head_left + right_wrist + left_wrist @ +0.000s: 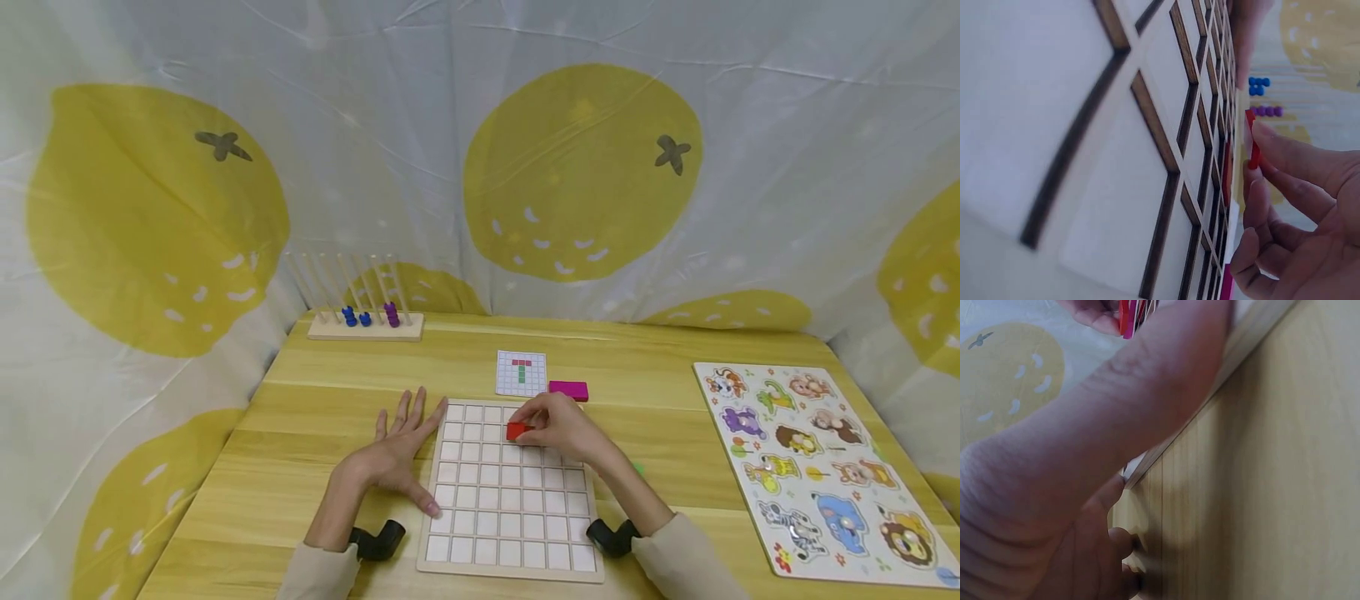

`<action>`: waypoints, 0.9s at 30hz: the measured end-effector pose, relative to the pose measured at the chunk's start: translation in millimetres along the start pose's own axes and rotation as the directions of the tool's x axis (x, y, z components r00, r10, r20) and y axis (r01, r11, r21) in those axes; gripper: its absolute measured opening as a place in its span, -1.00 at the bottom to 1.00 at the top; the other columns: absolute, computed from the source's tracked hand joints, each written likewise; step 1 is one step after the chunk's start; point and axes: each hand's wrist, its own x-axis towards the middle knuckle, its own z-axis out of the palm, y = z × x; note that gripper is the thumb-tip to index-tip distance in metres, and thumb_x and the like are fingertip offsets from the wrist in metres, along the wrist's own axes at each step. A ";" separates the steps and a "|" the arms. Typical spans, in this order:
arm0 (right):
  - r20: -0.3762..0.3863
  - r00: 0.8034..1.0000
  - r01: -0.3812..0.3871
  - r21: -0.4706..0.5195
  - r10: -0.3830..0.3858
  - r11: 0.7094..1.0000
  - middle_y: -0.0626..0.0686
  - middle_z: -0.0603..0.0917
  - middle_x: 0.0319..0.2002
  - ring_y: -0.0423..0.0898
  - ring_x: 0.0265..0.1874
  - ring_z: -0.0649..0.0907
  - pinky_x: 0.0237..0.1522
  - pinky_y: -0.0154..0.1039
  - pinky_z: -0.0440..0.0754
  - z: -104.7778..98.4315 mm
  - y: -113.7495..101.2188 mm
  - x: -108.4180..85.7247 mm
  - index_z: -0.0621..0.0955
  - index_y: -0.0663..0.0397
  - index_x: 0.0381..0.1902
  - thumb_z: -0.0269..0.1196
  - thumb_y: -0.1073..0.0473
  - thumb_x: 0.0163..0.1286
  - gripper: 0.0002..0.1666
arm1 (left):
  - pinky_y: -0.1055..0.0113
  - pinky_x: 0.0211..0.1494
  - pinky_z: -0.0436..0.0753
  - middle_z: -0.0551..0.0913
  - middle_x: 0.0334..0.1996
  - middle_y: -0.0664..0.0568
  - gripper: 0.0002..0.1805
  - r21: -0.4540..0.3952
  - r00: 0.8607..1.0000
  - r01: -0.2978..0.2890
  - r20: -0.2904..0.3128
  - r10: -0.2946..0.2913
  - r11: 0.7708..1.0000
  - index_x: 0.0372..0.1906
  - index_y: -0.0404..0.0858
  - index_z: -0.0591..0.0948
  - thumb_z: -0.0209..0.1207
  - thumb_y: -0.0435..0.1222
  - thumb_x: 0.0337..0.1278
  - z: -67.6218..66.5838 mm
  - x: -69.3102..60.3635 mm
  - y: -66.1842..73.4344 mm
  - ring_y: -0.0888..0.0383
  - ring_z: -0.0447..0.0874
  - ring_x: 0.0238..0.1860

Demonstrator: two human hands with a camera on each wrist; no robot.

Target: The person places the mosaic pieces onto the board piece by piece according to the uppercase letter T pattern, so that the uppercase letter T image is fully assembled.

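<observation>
My right hand (558, 427) pinches a small flat red tile (1253, 140) between thumb and fingertips, above the upper middle of a wooden grid board (498, 569) with white squares. Another red piece (1227, 174) shows in a square of that board in the right wrist view. Fingers spread, my left hand (392, 457) rests along the board's left edge, with the thumb on the frame and the other fingers at the table and upper corner. Just behind the board lie a pattern card (521, 373) with a red and green T and a magenta block (568, 391).
At the back left stands a wooden peg rack (365, 332) with blue and purple beads. An animal puzzle board (832, 475) lies on the right of the table (247, 492). Something green (638, 468) shows beside my right forearm. A lemon-print curtain (375, 167) hangs behind.
</observation>
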 end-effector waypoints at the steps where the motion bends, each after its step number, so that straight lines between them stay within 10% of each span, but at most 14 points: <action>1: 0.001 1.000 0.005 -0.004 -0.005 1.000 0.01 0.77 -0.25 -0.16 -0.39 0.55 -0.33 -0.40 0.54 0.7 -0.3 0.8 0.81 0.13 -0.17 0.56 0.24 0.17 -0.75 | -0.43 0.57 -0.53 -0.55 0.62 -0.37 0.68 0.000 1.000 0.000 -0.001 0.000 1.000 0.69 -0.15 -0.22 0.69 0.07 -0.53 0.1 0.1 0.0 -0.35 -0.67 0.63; 27: 0.005 1.000 0.010 -0.034 -0.009 0.999 0.01 0.78 -0.37 -0.20 -0.49 0.46 -0.45 -0.43 0.42 8.0 -2.0 8.1 0.83 0.14 -0.22 0.57 0.31 0.12 -0.77 | -0.43 0.58 -0.50 -0.53 0.63 -0.35 0.68 0.007 1.000 0.011 -0.003 -0.011 1.000 0.70 -0.14 -0.21 0.70 0.07 -0.52 0.3 0.4 0.1 -0.34 -0.65 0.64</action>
